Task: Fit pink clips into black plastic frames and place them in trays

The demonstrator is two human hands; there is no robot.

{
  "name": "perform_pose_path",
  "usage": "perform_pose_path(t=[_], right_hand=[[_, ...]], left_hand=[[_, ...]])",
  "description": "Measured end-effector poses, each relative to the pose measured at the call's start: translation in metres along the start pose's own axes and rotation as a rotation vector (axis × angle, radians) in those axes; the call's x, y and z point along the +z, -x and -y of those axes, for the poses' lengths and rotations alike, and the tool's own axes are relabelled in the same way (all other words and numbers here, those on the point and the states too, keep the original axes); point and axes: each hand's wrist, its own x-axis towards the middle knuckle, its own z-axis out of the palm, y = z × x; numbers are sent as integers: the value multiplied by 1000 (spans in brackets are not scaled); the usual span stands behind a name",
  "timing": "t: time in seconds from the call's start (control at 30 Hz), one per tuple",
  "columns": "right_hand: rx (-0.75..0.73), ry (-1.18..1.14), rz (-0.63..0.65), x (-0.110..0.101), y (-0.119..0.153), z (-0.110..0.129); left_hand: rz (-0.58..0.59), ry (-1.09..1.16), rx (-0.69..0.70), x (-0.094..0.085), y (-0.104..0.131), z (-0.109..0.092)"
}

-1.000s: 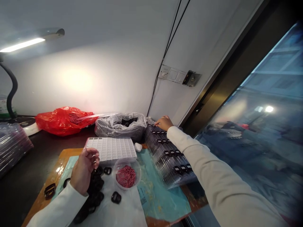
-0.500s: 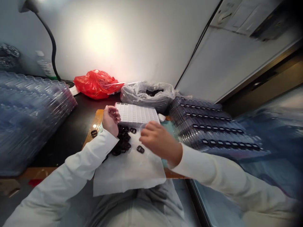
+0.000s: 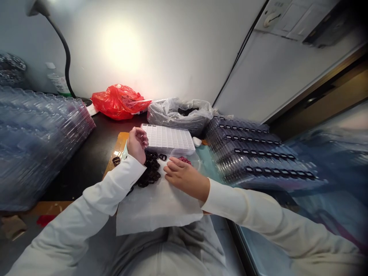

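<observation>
My left hand [image 3: 137,145] is raised at the near left corner of a white compartment tray [image 3: 169,138], its fingers curled inward; what they hold, if anything, is hidden. Beside its wrist lies a pile of black plastic slider buckles [image 3: 151,174], with a single buckle [image 3: 163,157] just apart from it. My right hand [image 3: 186,178] is palm down over a white sheet [image 3: 158,212], fingers stretched to the left of a clear round dish [image 3: 195,160]. Small dark pink pieces [image 3: 184,160] lie in that dish. The space under my right fingers cannot be seen.
Stacked clear plastic cases rise at the left [image 3: 43,142], and more cases with black handles [image 3: 258,153] at the right. Behind the tray sit a red plastic bag [image 3: 119,101] and a bag-lined container [image 3: 178,117]. A lamp [image 3: 64,50] stands back left.
My right hand has moved slightly left and down from above the dish, uncovering the pink pieces. A lone buckle on the sheet is now hidden beneath it. The left hand stays curled.
</observation>
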Motion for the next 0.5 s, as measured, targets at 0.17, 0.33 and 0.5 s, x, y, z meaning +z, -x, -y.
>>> perform_pose_path(t=[0.17, 0.33, 0.5], right_hand=[[-111, -245, 81, -30, -5, -16], [280, -346, -194, -61, -26, -55], [455, -428, -231, -48, -60, -88]], left_hand=[[63, -60, -36, -1, 0, 2], [265, -74, -201, 0, 0, 5], [398, 45, -380, 1, 3, 7]])
